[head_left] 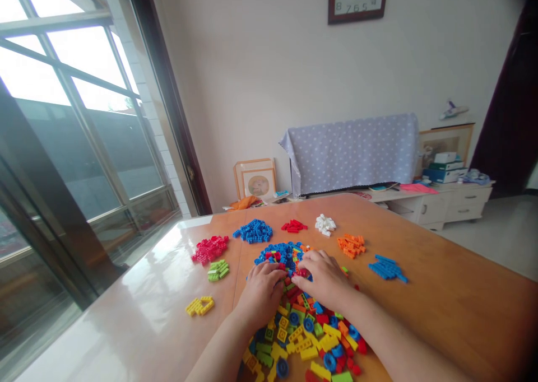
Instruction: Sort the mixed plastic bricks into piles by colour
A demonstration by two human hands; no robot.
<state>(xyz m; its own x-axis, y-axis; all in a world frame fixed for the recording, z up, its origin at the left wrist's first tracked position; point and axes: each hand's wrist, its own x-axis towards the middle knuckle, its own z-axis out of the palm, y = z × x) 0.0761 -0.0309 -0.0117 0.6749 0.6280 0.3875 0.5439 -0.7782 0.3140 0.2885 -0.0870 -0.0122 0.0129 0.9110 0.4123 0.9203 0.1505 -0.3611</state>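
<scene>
The mixed pile of bricks sits on the counter, and it runs from just past the hands down to six o'clock, between the arms. It has red, blue, yellow, green and orange bricks, with some round blue bits. The left hand and the right hand are both over the far part of it, side by side. Their fingers are bent and close to some red bricks. I cannot tell if either grip is open or closed on a brick

Around the hands there are small heaps, each of one color. The yellow heap is at eight o'clock, the green heap at nine and the pinkish-red heap at ten. The blue heap is at eleven, the red heap at twelve and the white heap at one. The orange heap is at two, and the long blue bricks are at three
</scene>
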